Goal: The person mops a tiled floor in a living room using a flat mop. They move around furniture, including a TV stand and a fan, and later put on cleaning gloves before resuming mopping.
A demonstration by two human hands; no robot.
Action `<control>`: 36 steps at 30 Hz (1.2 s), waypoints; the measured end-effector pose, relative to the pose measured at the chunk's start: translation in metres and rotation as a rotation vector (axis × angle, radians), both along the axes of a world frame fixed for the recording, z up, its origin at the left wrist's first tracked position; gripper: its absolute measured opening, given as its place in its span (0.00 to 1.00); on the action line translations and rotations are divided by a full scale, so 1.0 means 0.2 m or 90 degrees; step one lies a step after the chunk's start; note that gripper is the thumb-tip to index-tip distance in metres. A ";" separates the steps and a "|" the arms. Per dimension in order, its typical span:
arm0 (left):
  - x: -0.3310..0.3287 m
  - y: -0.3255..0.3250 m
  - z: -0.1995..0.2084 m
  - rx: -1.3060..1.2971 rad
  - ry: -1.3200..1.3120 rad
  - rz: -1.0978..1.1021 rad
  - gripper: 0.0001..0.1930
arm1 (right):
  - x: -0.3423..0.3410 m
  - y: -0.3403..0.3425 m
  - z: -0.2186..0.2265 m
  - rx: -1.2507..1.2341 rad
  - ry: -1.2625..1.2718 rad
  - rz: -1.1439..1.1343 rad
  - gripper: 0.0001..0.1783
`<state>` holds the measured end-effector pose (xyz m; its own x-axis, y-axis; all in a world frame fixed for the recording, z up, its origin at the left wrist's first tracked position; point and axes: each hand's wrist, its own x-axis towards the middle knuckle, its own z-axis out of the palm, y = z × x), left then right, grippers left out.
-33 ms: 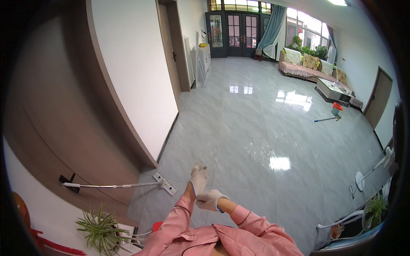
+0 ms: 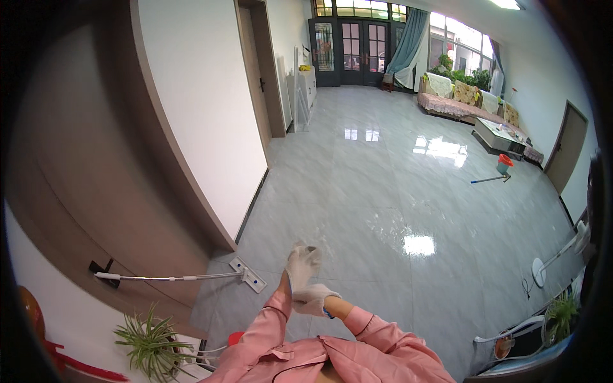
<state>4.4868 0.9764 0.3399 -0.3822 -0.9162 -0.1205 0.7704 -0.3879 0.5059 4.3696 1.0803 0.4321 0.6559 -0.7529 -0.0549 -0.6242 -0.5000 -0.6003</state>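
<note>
Both hands wear white knitted work gloves with blue-edged cuffs. My left hand (image 2: pixel 302 265) is held out over the tiled floor, its fingers pointing away from me and holding nothing that I can see. A darker grey patch shows at its fingertips. My right hand (image 2: pixel 313 300) lies across the left wrist, fingers closed on the left glove's cuff (image 2: pixel 290 284). To the left, a flat mop (image 2: pixel 247 274) leans its long pole against a brown door, its white head on the floor.
A spider plant (image 2: pixel 152 345) stands at the lower left, near a red object (image 2: pixel 235 338). Far right are a red and grey bucket (image 2: pixel 504 164), a blue-ended pole (image 2: pixel 488 180), a coffee table (image 2: pixel 498 135) and a sofa (image 2: pixel 460 105). A stand fan's white base (image 2: pixel 538 272) is nearer right.
My left hand has shifted slightly up and to the right, and its fingers show differently. The right hand remains at the left wrist.
</note>
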 end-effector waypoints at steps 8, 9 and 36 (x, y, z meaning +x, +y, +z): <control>-0.15 0.12 0.54 -0.076 0.116 -0.034 0.18 | 0.01 -0.04 0.12 -0.023 -0.063 0.073 0.12; -0.15 0.10 0.53 -0.059 0.129 -0.038 0.17 | 0.01 -0.04 0.11 -0.032 -0.056 0.071 0.12; -0.42 0.32 0.79 -0.250 0.414 -0.378 0.35 | -0.39 0.01 0.03 0.595 -0.928 -0.068 0.23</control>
